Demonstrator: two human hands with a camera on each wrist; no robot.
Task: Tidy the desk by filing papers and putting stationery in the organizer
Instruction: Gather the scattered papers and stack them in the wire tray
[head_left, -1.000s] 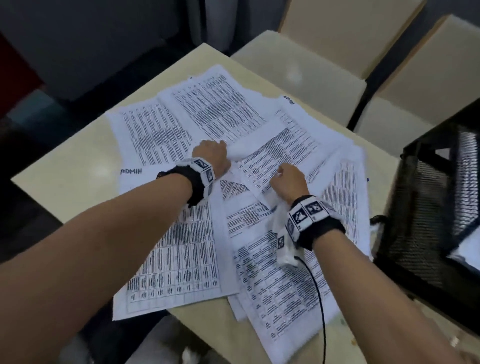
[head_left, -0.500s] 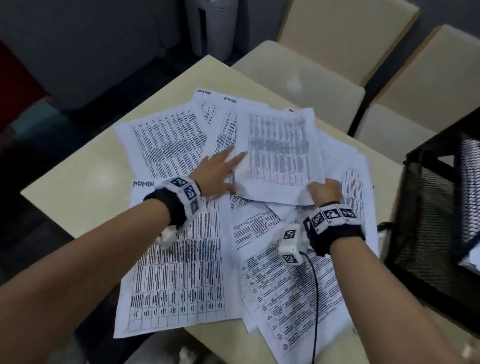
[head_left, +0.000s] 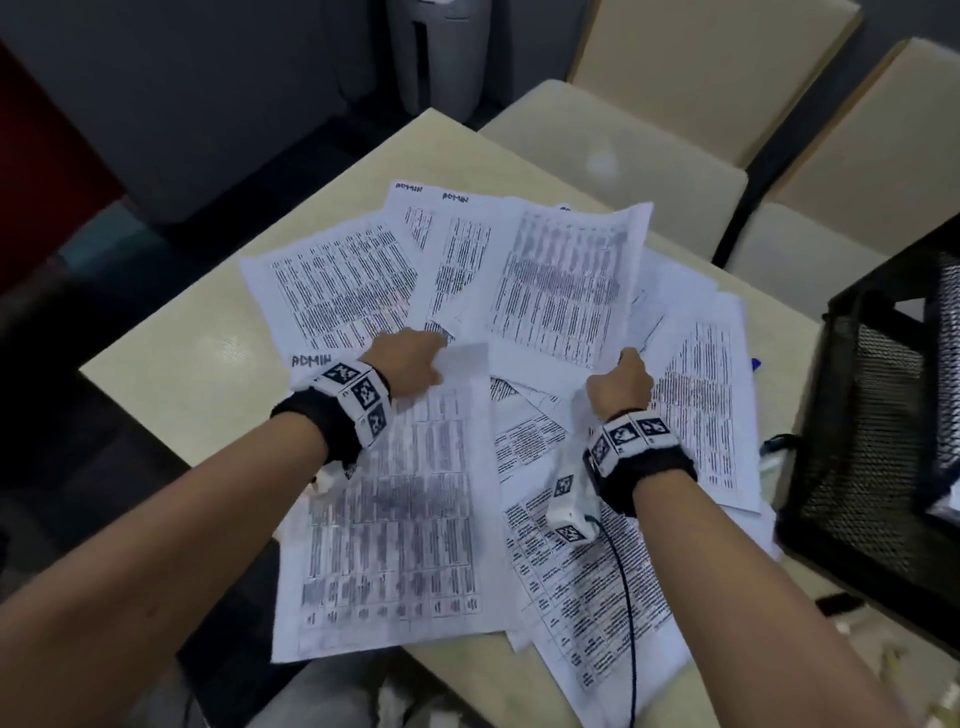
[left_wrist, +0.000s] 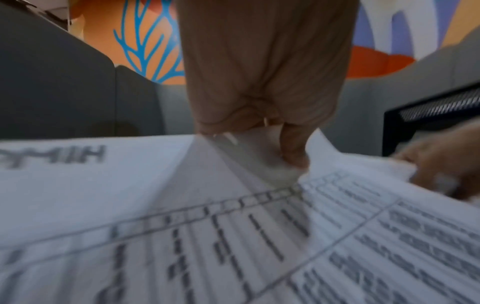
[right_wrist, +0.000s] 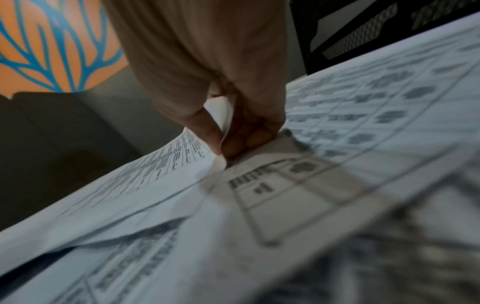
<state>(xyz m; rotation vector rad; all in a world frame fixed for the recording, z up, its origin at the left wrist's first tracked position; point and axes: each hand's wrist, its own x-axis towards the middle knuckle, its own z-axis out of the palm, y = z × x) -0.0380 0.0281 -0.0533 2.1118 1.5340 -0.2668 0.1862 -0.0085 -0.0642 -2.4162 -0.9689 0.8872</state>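
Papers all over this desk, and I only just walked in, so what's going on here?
A person is gathering loose printed papers spread across the desk. The left hand pinches the edge of one sheet, and the right hand holds another sheet in a pinch grip. Nothing from this pile is filed yet; the black mesh organizer stands to the right.

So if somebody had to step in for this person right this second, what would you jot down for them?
Left hand: pinching the top edge of a printed sheet near the desk's front.
Right hand: pinching the lower corner of another sheet, lifted off the pile.
Papers: loose and overlapping across the desk.
Black mesh organizer: at the right edge.
Done: no sheets stacked that I can see.
Left: gather the sheets, file them, then put stationery in the organizer; only something small and blue peeks out by the papers' right edge.
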